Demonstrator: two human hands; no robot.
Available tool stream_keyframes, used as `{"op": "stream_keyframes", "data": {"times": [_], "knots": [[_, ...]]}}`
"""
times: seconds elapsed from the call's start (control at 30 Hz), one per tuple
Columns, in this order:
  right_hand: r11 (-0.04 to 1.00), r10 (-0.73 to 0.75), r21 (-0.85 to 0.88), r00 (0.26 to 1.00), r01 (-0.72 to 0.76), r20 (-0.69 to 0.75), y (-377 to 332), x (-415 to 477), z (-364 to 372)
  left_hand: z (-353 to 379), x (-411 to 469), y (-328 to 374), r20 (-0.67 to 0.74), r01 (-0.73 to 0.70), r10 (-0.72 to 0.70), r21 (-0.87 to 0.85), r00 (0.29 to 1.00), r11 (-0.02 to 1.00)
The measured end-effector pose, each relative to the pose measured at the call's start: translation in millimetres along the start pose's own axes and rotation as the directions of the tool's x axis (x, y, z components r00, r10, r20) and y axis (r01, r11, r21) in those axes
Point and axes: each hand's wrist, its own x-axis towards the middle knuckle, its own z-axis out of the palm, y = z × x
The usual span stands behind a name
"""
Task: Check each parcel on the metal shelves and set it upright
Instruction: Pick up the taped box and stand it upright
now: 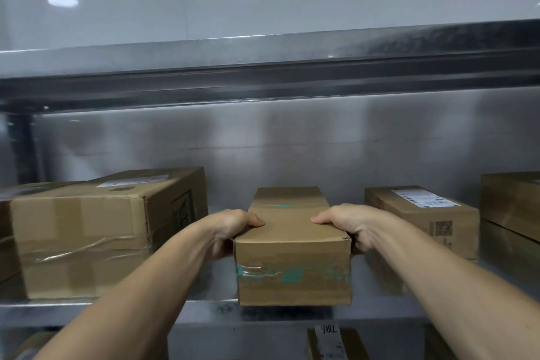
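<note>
- Cardboard, brown and taped, makes up the narrow parcel (292, 231) at the middle of the metal shelf (204, 310); it lies lengthwise, with 1 end toward the far wall and the near end at the shelf's front edge.
- Clear tape with teal marks crosses its near face, and brown tape runs along its top.
- Whether its near end rests on the shelf or is slightly raised cannot be told.
- Left hand (233, 228) grips the parcel's left side near the front, thumb (254, 222) lying over the top edge, fingers hidden down the side.
- Right hand (347, 225) grips the right side in the same way, thumb (321, 219) on top.
- To the left stands a large box (87, 228) with clear tape round it and a white label on top, apart from the parcel.
- To the right lies a flat box (420, 213) with a white label on top and a square code on its near face.
- At the far right edge are stacked boxes (511, 207), partly out of view.
- An upper shelf (263, 67) spans overhead.
- Below, a lower box (330, 342) carries a handwritten label.
</note>
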Motion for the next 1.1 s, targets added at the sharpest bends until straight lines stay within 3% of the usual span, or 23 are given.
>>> {"op": "stream_keyframes", "data": {"times": [0.2, 0.4, 0.53, 0.7, 0.8, 0.87, 0.93, 1.1], "knots": [[1.0, -0.017, 0.027, 1.0, 0.017, 0.008, 0, 0, 0, 1, 4, 2, -0.005, 0.021, -0.021, 0.025, 1.0, 0.999], [0.99, -0.043, 0.139, 0.999, 0.039, 0.025, 6, -9, -6, -4, -1, -9, 0.001, 0.001, -0.001, -0.156, 1.0, 0.988], [0.953, -0.015, 0.302, 0.999, 0.004, 0.036, 13, -12, -13, -19, 5, -18, -0.048, 0.008, -0.023, -0.288, 0.999, 0.957], [0.821, -0.091, 0.57, 0.99, 0.016, 0.103, 31, -19, -12, -19, -6, -16, 0.025, 0.059, -0.054, -0.272, 0.998, 0.96], [0.839, -0.101, 0.544, 0.986, 0.012, 0.135, 40, -20, -6, -15, -13, -4, 0.081, 0.013, 0.018, -0.367, 0.997, 0.93], [0.826, -0.138, 0.558, 0.988, 0.077, 0.068, 41, -15, -2, -13, -16, 4, 0.075, -0.022, 0.056, -0.397, 0.996, 0.918], [0.796, -0.185, 0.591, 0.982, 0.132, 0.031, 38, -16, 2, -12, -18, 10, 0.068, -0.037, 0.068, -0.384, 0.995, 0.923], [0.889, -0.133, 0.441, 0.991, 0.119, 0.001, 21, -25, 9, -11, -19, 26, 0.061, -0.068, 0.085, -0.245, 0.994, 0.967]]}}
